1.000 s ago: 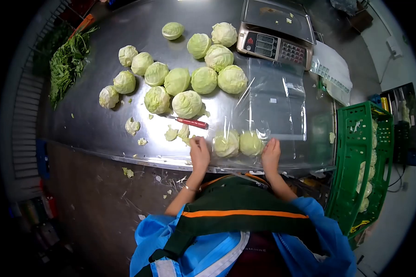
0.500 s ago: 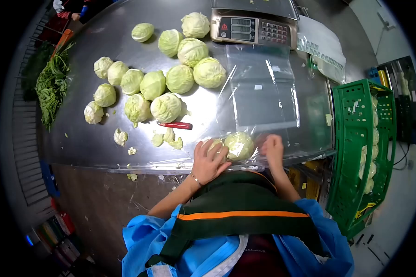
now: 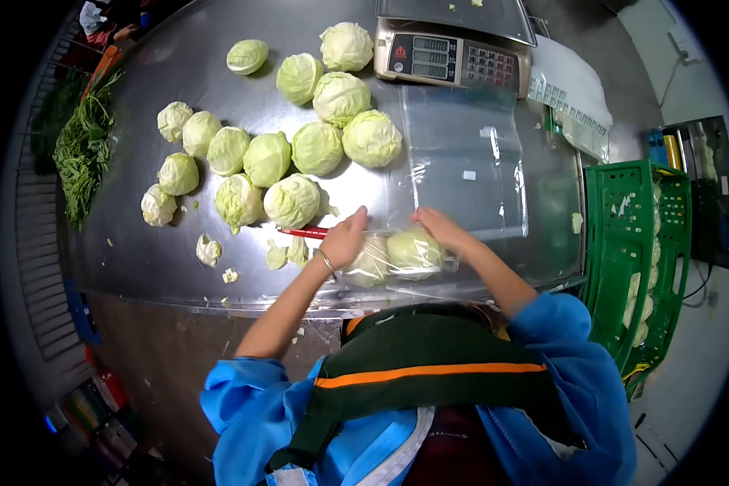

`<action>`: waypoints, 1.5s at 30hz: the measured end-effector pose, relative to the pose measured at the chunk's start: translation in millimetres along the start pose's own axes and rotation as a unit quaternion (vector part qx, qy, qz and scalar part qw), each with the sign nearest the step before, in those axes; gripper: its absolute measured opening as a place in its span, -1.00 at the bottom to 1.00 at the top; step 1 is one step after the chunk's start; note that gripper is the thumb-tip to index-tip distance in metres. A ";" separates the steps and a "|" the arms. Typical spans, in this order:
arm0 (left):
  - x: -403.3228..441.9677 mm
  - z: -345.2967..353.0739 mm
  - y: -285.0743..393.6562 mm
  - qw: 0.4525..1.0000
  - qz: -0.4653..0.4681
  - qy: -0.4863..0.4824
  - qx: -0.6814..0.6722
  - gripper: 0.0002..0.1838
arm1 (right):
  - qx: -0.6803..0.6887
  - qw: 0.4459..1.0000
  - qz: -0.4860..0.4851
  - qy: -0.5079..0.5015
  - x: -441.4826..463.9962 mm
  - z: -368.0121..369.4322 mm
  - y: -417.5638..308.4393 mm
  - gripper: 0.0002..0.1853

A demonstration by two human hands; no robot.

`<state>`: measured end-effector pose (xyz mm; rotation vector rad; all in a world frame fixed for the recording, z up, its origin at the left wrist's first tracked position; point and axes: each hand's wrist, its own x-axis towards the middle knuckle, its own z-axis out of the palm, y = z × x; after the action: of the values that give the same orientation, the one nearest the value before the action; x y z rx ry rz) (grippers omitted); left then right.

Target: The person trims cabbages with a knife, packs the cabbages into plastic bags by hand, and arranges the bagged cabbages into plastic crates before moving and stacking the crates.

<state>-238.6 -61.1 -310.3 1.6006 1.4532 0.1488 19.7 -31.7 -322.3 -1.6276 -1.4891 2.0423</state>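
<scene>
Your two wrapped cabbages (image 3: 415, 253) sit just inside the table (image 3: 551, 211)'s near edge; your left hand (image 3: 346, 236) and right hand (image 3: 443, 227) curl about their far corners, whether pinching film you cannot tell; bare steel borders the green crate (image 3: 603, 243).

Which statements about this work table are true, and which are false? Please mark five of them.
1. The left hand and right hand are close to two film-covered cabbages. True.
2. The red tool is in the right hand. False: it lies on the metal table.
3. A bracelet circles the left wrist. True.
4. The crate beside the table is red. False: it is green.
5. A scale stands on the table. True.
</scene>
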 end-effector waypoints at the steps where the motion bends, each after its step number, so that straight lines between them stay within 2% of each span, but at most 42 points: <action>1: 1.3 -10.2 -0.3 0.993 -0.065 -0.048 -0.089 -0.37 | 0.087 0.994 0.053 -0.040 -22.3 -11.6 -24.6 -0.42; 2: -0.9 -17.5 8.2 0.970 -0.130 -0.102 -0.176 -0.30 | 0.178 0.975 0.109 -0.076 -58.5 -22.1 -56.1 -0.40; 3: -11.2 -17.6 27.7 0.906 -0.181 -0.126 -0.360 -0.23 | 0.273 0.943 0.160 -0.107 -83.3 -26.7 -66.9 -0.37; 4: -16.0 -21.1 37.4 0.759 -0.239 -0.251 -0.552 -0.17 | 0.381 0.905 0.135 -0.133 -95.8 -26.0 -56.8 -0.34; 5: -28.0 -30.0 65.3 0.771 -0.248 -0.231 -0.539 -0.18 | 0.484 0.856 0.099 -0.151 -111.0 -24.9 -45.7 -0.31; 6: -38.5 -34.8 94.0 0.786 -0.250 -0.215 -0.522 -0.18 | 0.514 0.848 -0.013 -0.133 -131.8 -21.5 -42.1 -0.28; 7: -39.0 -29.9 106.9 0.759 -0.257 -0.225 -0.554 -0.17 | 0.543 0.822 -0.123 -0.117 -152.1 -18.9 -38.6 -0.25; 8: -36.6 -26.2 116.0 0.729 -0.268 -0.244 -0.580 -0.15 | 0.521 0.838 -0.154 -0.041 -153.9 -9.4 -41.5 -0.24; 9: -33.2 -28.5 139.9 0.757 -0.293 -0.236 -0.535 -0.14 | 0.491 0.852 -0.178 0.038 -155.7 -1.0 -44.3 -0.23; 10: -32.9 -28.2 162.5 0.785 -0.310 -0.226 -0.487 -0.12 | 0.504 0.852 -0.065 0.129 -147.2 -2.9 -33.9 -0.23; 11: -28.7 -25.0 164.5 0.806 -0.262 -0.244 -0.471 -0.09 | 0.556 0.810 -0.108 0.150 -145.2 -9.7 -25.1 -0.26; 12: -25.6 -21.4 166.8 0.812 -0.210 -0.223 -0.496 -0.16 | 0.600 0.767 -0.156 0.164 -153.5 -23.2 -14.2 -0.29; 13: -24.4 -21.6 201.3 0.802 -0.189 -0.201 -0.530 -0.17 | 0.631 0.722 -0.206 0.195 -177.2 -42.0 -7.9 -0.30; 14: -29.6 -18.7 241.1 0.764 -0.178 -0.165 -0.598 -0.19 | 0.657 0.677 -0.253 0.217 -200.4 -59.3 -8.3 -0.31; 15: -30.2 -13.7 268.1 0.785 -0.101 -0.171 -0.587 -0.21 | 0.680 0.629 -0.296 0.233 -220.3 -75.9 -8.3 -0.32; 16: -27.1 -6.6 287.5 0.799 -0.023 -0.173 -0.575 -0.23 | 0.672 0.604 -0.379 0.202 -246.3 -101.4 -0.9 -0.33; 17: -16.7 0.7 287.6 0.830 0.032 -0.173 -0.529 -0.25 | 0.626 0.585 -0.436 0.274 -270.6 -124.2 2.2 -0.30; 18: -8.3 12.0 284.4 0.857 0.089 -0.168 -0.480 -0.28 | 0.611 0.569 -0.467 0.292 -304.3 -146.7 11.3 -0.32; 20: 13.2 37.0 244.2 0.930 0.111 -0.138 -0.321 -0.41 | 0.578 0.533 -0.526 0.324 -371.6 -190.4 29.7 -0.34; 21: 18.1 46.6 215.7 0.967 0.088 -0.110 -0.211 -0.57 | 0.560 0.538 -0.483 0.405 -398.6 -201.4 39.4 -0.35; 22: 18.6 58.2 183.4 0.985 0.133 -0.076 -0.076 -0.65 | 0.538 0.538 -0.435 0.482 -424.4 -209.0 49.3 -0.37; 23: 12.5 64.6 158.0 0.985 0.156 -0.050 0.048 -0.62 | 0.562 0.501 -0.381 0.537 -446.4 -215.6 75.2 -0.40; 24: 12.7 73.0 109.3 0.946 0.270 -0.018 0.176 -0.50 | 0.580 0.462 -0.324 0.587 -463.8 -221.7 107.2 -0.42; 26: -9.4 84.8 99.1 0.958 0.237 -0.018 0.160 -0.43 | 0.587 0.406 -0.228 0.663 -484.5 -219.6 162.3 -0.46; 28: -20.9 93.1 82.3 0.936 0.217 0.004 0.277 -0.39 | 0.603 0.396 -0.160 0.674 -495.7 -215.1 204.4 -0.48; 29: -20.0 95.8 69.9 0.936 0.240 0.034 0.254 -0.53 | 0.614 0.406 -0.128 0.665 -498.5 -214.6 221.7 -0.47; 31: -13.3 98.2 51.6 0.944 0.243 0.062 0.214 -0.66 | 0.635 0.418 -0.065 0.647 -502.8 -213.3 252.7 -0.45; 33: -15.6 97.8 58.9 0.951 0.244 0.093 0.165 -0.86 | 0.676 0.386 -0.032 0.627 -504.4 -211.8 280.4 -0.44; 35: -15.1 99.2 61.9 0.939 0.274 0.107 0.180 -0.87 | 0.716 0.350 -0.001 0.604 -501.5 -217.0 305.1 -0.44; 37: -15.8 102.9 62.2 0.930 0.288 0.129 0.188 -0.86 | 0.680 0.470 -0.054 0.560 -505.1 -212.9 326.7 -0.53; 39: -15.1 101.2 78.2 0.924 0.313 0.142 0.169 -0.84 | 0.649 0.536 -0.051 0.537 -496.1 -224.8 332.8 -0.54; 40: -15.0 98.2 87.2 0.940 0.293 0.124 0.127 -0.85 | 0.635 0.555 -0.033 0.537 -495.1 -228.6 335.0 -0.54; 42: -21.9 105.7 81.0 0.938 0.283 0.158 0.118 -0.83 | 0.585 0.588 0.025 0.558 -494.1 -237.2 337.0 -0.55; 43: -25.5 107.2 76.1 0.949 0.269 0.132 0.093 -0.81 | 0.555 0.601 0.057 0.572 -491.5 -247.2 336.9 -0.56; 45: -29.4 114.9 73.3 0.945 0.243 0.179 0.129 -0.81 | 0.480 0.619 0.122 0.610 -489.3 -263.1 335.4 -0.57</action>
<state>-121.8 -137.2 -309.9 2.2195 1.3502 0.5805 577.6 -349.3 -227.0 -1.8585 0.3037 0.8045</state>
